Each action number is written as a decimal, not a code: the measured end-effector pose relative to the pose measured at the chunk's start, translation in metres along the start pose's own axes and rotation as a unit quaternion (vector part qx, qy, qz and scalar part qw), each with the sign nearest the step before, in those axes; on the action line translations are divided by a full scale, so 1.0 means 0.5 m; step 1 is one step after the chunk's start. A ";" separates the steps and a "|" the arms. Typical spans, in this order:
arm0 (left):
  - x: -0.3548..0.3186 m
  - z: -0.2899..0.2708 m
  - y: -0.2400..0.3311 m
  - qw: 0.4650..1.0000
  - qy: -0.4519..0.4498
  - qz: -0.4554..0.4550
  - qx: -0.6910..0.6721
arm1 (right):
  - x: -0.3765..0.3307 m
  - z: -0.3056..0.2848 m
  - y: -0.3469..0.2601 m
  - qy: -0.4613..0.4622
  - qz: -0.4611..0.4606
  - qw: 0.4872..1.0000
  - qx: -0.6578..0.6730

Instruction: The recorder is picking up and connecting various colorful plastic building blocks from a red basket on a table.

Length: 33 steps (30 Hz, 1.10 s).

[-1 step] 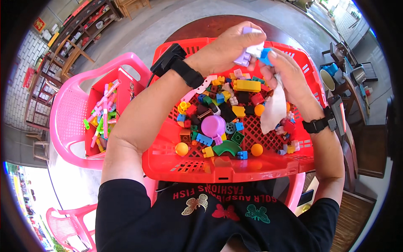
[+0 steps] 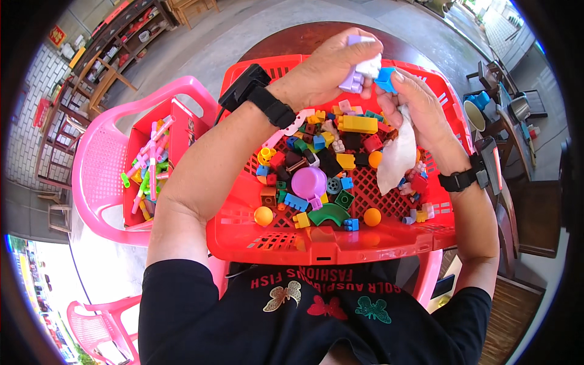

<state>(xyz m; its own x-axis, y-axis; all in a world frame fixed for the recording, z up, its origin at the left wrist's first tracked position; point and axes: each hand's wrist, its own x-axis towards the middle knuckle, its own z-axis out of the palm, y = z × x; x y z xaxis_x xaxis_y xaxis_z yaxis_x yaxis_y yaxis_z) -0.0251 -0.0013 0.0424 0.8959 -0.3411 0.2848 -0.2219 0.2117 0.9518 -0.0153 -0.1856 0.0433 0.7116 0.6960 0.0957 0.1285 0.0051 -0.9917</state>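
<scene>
Above the far side of the red basket (image 2: 331, 243), my left hand (image 2: 333, 61) is closed round a purple toy brick (image 2: 351, 80) with a white brick (image 2: 368, 68) against it. Close by on the right, my right hand (image 2: 423, 109) pinches a blue toy brick (image 2: 385, 79) between thumb and fingers, its hollow side partly showing. A crumpled white wipe (image 2: 396, 159) hangs from the same hand, tucked under the fingers. Below the hands, the basket holds many loose bricks, a purple toy cup (image 2: 309, 182), a green curved block (image 2: 329, 213) and orange balls (image 2: 372, 216).
To the left, a pink plastic chair (image 2: 97, 158) bears a red box (image 2: 135, 131) of colourful plastic tubes. Behind the basket is a dark round table (image 2: 286, 41). Pots and a wooden stand (image 2: 496, 112) are at the right. Another pink chair (image 2: 91, 331) stands lower left.
The blue brick has tilted and moved slightly apart from the white brick, showing more of its hollow side. My left hand has shifted slightly; the wipe still hangs from my right hand.
</scene>
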 end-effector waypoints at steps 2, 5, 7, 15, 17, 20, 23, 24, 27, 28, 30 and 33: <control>0.001 -0.006 0.000 0.994 0.037 0.015 -0.098 | 0.004 0.002 0.005 0.034 0.017 0.999 0.023; 0.003 -0.010 -0.012 0.993 0.105 0.055 -0.008 | 0.004 0.004 0.019 0.004 -0.003 0.988 -0.151; 0.001 0.000 -0.017 0.991 0.105 0.076 0.045 | 0.004 0.024 0.012 0.026 -0.022 0.989 -0.146; -0.011 0.037 -0.026 0.984 0.114 0.117 0.076 | 0.004 0.032 0.013 0.057 -0.021 0.989 -0.134; -0.016 0.046 -0.022 0.989 0.115 0.094 0.010 | 0.002 0.038 0.017 0.066 -0.027 0.990 -0.118; -0.016 0.056 -0.030 0.984 0.116 0.117 -0.062 | -0.002 0.045 0.012 0.081 -0.036 0.989 -0.121; -0.019 0.067 -0.026 0.981 0.128 0.147 -0.018 | -0.003 0.045 0.011 0.095 -0.039 0.980 -0.170; -0.019 0.069 -0.027 0.980 0.128 0.148 -0.019 | -0.004 0.046 0.011 0.105 -0.037 0.974 -0.199; -0.022 0.069 -0.028 0.976 0.140 0.163 0.037 | -0.001 0.051 0.021 0.106 -0.039 0.978 -0.177; -0.023 0.066 -0.028 0.977 0.137 0.150 0.065 | -0.002 0.052 0.018 0.105 -0.037 0.978 -0.178; -0.023 0.061 -0.028 0.977 0.135 0.138 0.094 | -0.007 0.057 0.009 0.089 0.005 0.989 -0.114; -0.017 0.050 -0.029 0.989 0.128 0.078 0.001 | -0.001 0.069 0.023 0.102 -0.006 0.995 -0.014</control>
<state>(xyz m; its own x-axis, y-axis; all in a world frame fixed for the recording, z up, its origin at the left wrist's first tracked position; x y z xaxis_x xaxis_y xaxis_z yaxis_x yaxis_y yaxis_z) -0.0391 -0.0245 0.0293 0.9185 -0.0607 0.3908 -0.3665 0.2412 0.8986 -0.0380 -0.1612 0.0289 0.8355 0.5350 0.1254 0.1547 -0.0101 -0.9879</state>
